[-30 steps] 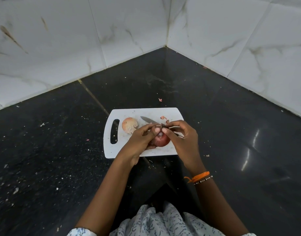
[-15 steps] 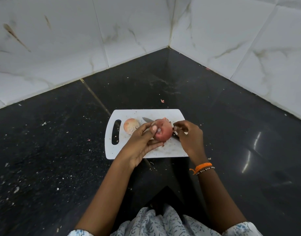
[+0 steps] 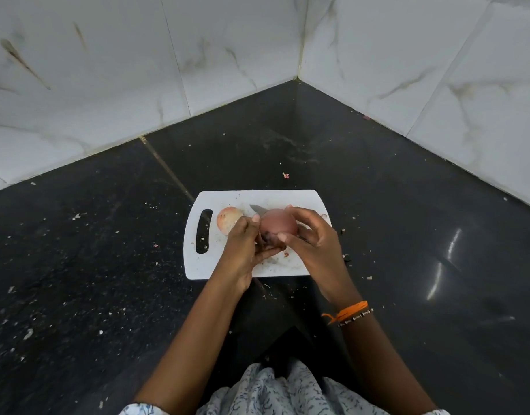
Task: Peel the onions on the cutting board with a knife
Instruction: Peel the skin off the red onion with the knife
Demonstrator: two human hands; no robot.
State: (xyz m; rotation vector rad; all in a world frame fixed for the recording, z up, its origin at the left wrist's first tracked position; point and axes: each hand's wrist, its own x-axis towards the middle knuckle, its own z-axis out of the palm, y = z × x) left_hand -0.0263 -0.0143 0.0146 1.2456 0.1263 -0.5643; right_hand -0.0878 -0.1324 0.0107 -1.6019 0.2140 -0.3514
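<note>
While both hands cup the red onion (image 3: 278, 224) over the cutting board (image 3: 287, 199), left hand (image 3: 242, 250) and right hand (image 3: 314, 238) fingers curl round it; knife (image 3: 257, 209) tip pokes out behind.

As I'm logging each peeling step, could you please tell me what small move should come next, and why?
Probably pick up the steel knife: the reddish onion held by the left hand and right hand looks unpeeled, and the blade lies unused on the white plastic cutting board.

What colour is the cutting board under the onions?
White. The cutting board shows plainly in the head view, lying on the dark, speckled floor.
</note>
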